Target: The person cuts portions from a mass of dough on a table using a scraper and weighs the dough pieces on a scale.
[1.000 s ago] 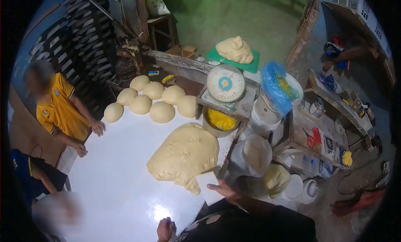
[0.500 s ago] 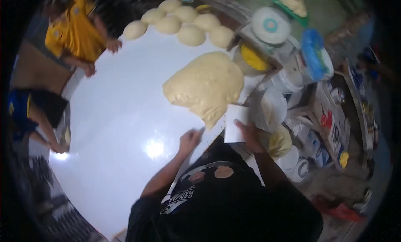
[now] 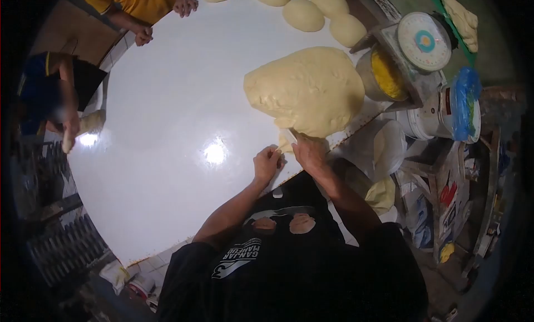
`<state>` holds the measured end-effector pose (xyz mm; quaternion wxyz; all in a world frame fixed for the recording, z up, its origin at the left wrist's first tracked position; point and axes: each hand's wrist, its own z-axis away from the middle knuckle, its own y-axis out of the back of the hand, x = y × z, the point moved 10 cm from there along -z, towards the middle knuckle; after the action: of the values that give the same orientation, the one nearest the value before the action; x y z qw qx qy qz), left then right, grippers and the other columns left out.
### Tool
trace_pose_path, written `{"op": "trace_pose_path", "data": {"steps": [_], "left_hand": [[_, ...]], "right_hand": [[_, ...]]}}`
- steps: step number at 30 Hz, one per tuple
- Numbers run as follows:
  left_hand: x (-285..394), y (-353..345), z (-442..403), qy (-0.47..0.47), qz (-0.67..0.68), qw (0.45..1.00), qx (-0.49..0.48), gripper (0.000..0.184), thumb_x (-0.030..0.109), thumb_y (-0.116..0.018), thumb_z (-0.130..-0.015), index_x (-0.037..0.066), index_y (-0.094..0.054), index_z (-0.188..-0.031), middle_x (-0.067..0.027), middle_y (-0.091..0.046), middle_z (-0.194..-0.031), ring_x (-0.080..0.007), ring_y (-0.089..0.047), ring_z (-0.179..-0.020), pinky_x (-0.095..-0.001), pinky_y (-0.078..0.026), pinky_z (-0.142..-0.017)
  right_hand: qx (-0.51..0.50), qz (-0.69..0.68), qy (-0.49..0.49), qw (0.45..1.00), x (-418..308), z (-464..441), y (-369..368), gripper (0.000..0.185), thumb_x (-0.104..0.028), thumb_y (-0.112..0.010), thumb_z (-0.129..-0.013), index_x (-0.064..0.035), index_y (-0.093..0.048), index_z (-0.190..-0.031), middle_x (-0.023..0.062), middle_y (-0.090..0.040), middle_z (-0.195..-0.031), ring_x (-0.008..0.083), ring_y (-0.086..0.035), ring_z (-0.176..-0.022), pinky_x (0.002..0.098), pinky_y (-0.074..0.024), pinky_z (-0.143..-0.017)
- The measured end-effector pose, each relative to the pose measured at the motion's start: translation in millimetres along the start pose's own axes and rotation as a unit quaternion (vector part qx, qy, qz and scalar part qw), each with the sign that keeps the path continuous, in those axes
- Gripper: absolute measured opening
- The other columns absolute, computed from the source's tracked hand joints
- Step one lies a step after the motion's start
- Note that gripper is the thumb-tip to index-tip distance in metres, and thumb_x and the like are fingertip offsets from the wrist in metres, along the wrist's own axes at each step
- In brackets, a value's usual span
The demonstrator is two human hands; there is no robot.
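Note:
A large slab of pale dough (image 3: pixel 308 88) lies on the white table (image 3: pixel 167 99), its narrow end toward me. My right hand (image 3: pixel 310 154) is closed on a white flat scraper (image 3: pixel 290 135), which stands on edge against that narrow end. Just left of it, my left hand (image 3: pixel 268 163) is closed at the tip of the dough, fingers pinched together on it. Several smooth dough balls (image 3: pixel 303 14) rest at the far edge of the table.
A dial scale (image 3: pixel 424 41) on a stand and a pot of yellow paste (image 3: pixel 387 74) are at the right. Buckets (image 3: pixel 417 123) stand beside the table. One person in yellow (image 3: pixel 139 5) and another in dark blue (image 3: pixel 39 94) are on the left.
My view has turned down toward the table. My right hand has brought the scraper from the table edge onto the dough's narrow end, and my left hand has come up to the dough's tip.

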<state>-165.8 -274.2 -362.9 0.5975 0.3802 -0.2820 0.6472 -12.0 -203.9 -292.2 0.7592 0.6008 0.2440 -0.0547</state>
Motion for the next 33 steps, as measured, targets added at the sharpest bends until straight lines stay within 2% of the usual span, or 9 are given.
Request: {"op": "trace_pose_path", "data": {"steps": [8, 10, 15, 19, 21, 25, 29, 32, 33], "left_hand": [[27.8, 22.9, -8.3, -0.162, -0.022, 0.978, 0.131, 0.012, 0.01, -0.067, -0.096, 0.0, -0.068, -0.102, -0.0057, -0.069, -0.082, -0.0138, -0.064, -0.073, -0.0304, -0.052, -0.069], [30.3, 49.3, -11.6, -0.092, 0.046, 0.982, 0.158, 0.015, 0.008, -0.067, -0.095, 0.0, -0.066, -0.108, -0.0044, -0.068, -0.089, -0.0131, -0.063, -0.079, -0.0295, -0.051, -0.073], [186.2, 54.8, -2.5, -0.277, 0.094, 0.955, 0.042, 0.033, 0.002, -0.065, -0.096, -0.001, -0.055, -0.127, -0.0058, -0.065, -0.087, -0.0128, -0.062, -0.076, -0.0292, -0.051, -0.069], [371.3, -41.0, -9.9, -0.405, 0.056, 0.91, -0.069, 0.03, 0.005, -0.07, -0.096, -0.003, -0.06, -0.123, -0.0092, -0.067, -0.094, -0.0136, -0.064, -0.085, -0.0306, -0.054, -0.077], [469.1, -105.4, 1.4, -0.493, 0.02, 0.863, -0.108, 0.026, 0.007, -0.073, -0.095, -0.004, -0.065, -0.117, -0.0096, -0.069, -0.099, -0.0139, -0.065, -0.091, -0.0306, -0.054, -0.083], [647.4, -252.8, 38.4, -0.652, 0.04, 0.74, -0.163, 0.022, 0.009, -0.075, -0.092, -0.001, -0.07, -0.111, -0.0086, -0.072, -0.098, -0.0152, -0.067, -0.091, -0.0306, -0.054, -0.083], [734.9, -391.0, -5.5, -0.671, 0.037, 0.721, -0.168, 0.028, 0.018, -0.078, -0.092, 0.002, -0.072, -0.115, -0.0091, -0.074, -0.1, -0.0181, -0.069, -0.088, -0.0338, -0.056, -0.082], [726.2, -457.3, -46.7, -0.695, -0.181, 0.688, -0.105, 0.031, 0.029, -0.078, -0.087, 0.006, -0.076, -0.107, -0.017, -0.072, -0.109, -0.0317, -0.069, -0.094, -0.0429, -0.053, -0.087], [729.2, -438.7, -22.6, -0.734, -0.232, 0.638, 0.019, 0.037, 0.032, -0.078, -0.086, 0.007, -0.074, -0.112, -0.0188, -0.07, -0.117, -0.0337, -0.067, -0.1, -0.0445, -0.052, -0.09]], "right_hand": [[-0.041, 0.03, -0.104, 0.993, -16.6, -35.1, -14.2, 0.03, -0.022, -0.071, -0.092, 0.0001, -0.069, -0.112, 0.021, -0.075, -0.098, 0.0354, -0.074, -0.09, 0.0442, -0.0572, -0.081], [-0.035, -0.381, -0.053, 0.922, -12.0, -29.2, -8.0, 0.037, -0.027, -0.076, -0.092, 0.0003, -0.07, -0.117, 0.0139, -0.076, -0.097, 0.0251, -0.073, -0.086, 0.0401, -0.057, -0.081], [0.056, -0.489, -0.126, 0.861, 44.2, -3.3, -6.1, 0.047, -0.034, -0.079, -0.091, -0.0018, -0.068, -0.125, 0.0111, -0.073, -0.111, 0.0217, -0.068, -0.1, 0.0399, -0.0538, -0.089], [-0.025, -0.397, -0.23, 0.888, 83.3, 28.6, 54.8, 0.063, -0.05, -0.079, -0.087, 0.0004, -0.067, -0.124, 0.0164, -0.071, -0.114, 0.0263, -0.065, -0.106, 0.042, -0.0529, -0.092], [0.092, -0.454, -0.2, 0.863, 159.5, 20.3, -15.9, 0.062, -0.05, -0.079, -0.087, 0.0004, -0.069, -0.122, 0.0129, -0.073, -0.105, 0.0227, -0.067, -0.096, 0.0406, -0.0543, -0.087], [0.071, -0.562, -0.113, 0.817, 155.4, 45.0, 103.4, 0.046, -0.038, -0.077, -0.092, -0.0033, -0.07, -0.122, 0.0066, -0.073, -0.102, 0.0148, -0.066, -0.088, 0.0366, -0.0543, -0.08], [0.074, -0.672, -0.256, 0.691, 198.6, 48.9, 110.5, 0.04, -0.035, -0.079, -0.092, -0.0084, -0.072, -0.121, 0.0025, -0.072, -0.096, 0.0129, -0.064, -0.08, 0.0345, -0.0535, -0.073], [0.104, -0.617, -0.301, 0.719, 227.6, 51.7, 122.5, 0.04, -0.035, -0.079, -0.091, -0.007, -0.072, -0.119, 0.0017, -0.071, -0.096, 0.0146, -0.067, -0.085, 0.034, -0.0546, -0.076], [0.096, -0.593, -0.329, 0.729, 229.6, 57.3, 130.7, 0.04, -0.034, -0.079, -0.092, -0.0061, -0.072, -0.119, 0.0017, -0.072, -0.097, 0.0149, -0.068, -0.087, 0.0341, -0.0549, -0.077]]}}
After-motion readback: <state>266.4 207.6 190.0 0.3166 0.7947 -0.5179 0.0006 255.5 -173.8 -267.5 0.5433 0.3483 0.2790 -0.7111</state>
